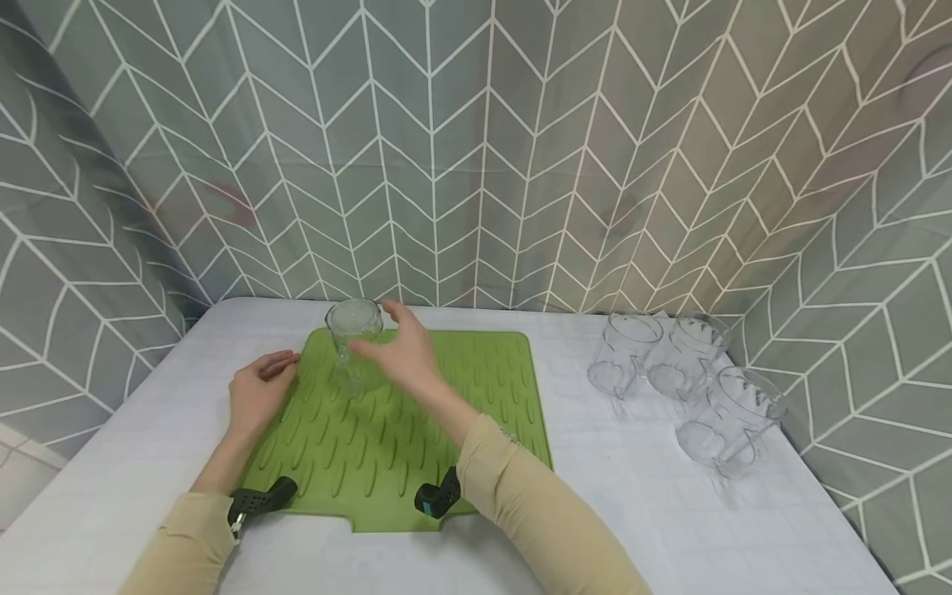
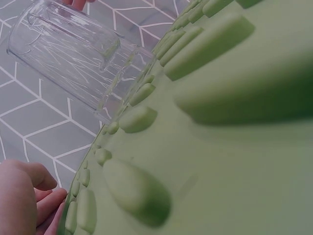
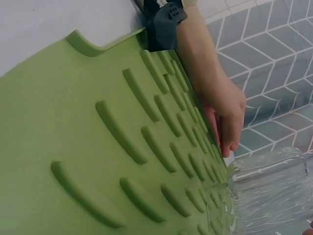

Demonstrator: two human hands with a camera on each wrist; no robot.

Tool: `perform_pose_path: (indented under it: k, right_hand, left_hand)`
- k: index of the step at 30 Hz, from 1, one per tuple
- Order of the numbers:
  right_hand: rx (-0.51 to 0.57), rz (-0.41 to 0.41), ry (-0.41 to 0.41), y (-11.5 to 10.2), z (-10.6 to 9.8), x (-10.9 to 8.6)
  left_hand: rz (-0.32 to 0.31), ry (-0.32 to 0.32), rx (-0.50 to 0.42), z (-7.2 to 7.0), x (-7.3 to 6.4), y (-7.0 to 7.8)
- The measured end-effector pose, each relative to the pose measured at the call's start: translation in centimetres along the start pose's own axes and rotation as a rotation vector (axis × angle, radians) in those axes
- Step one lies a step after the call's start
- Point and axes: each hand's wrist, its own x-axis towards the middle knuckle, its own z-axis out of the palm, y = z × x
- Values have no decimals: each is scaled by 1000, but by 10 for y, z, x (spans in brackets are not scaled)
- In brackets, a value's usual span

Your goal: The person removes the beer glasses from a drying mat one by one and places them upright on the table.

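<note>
A clear glass mug stands upside down at the far left of the green ridged mat, its rim at the mat's surface. My right hand holds it near its upper end, thumb in front and fingers at the right side. Fingertips of that hand show by the mug's thick base in the left wrist view. Beside the mat's left edge my left hand rests with loosely bent fingers, their tips right at the edge. The right wrist view shows this left hand from across the mat.
Three more clear glass mugs, a left one, a middle one and a nearer one, stand on the white cloth at the right. A patterned curtain rises behind the table and along its sides.
</note>
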Motion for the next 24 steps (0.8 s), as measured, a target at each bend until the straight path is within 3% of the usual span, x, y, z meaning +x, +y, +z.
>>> perform_pose_path:
  k: [12, 24]
  right_hand:
    - [-68, -38, 41, -1, 14, 12]
    - [-66, -23, 19, 3, 21, 18]
  left_hand:
    - [-7, 4, 0, 1, 0, 1]
    - [-12, 21, -16, 1, -1, 2]
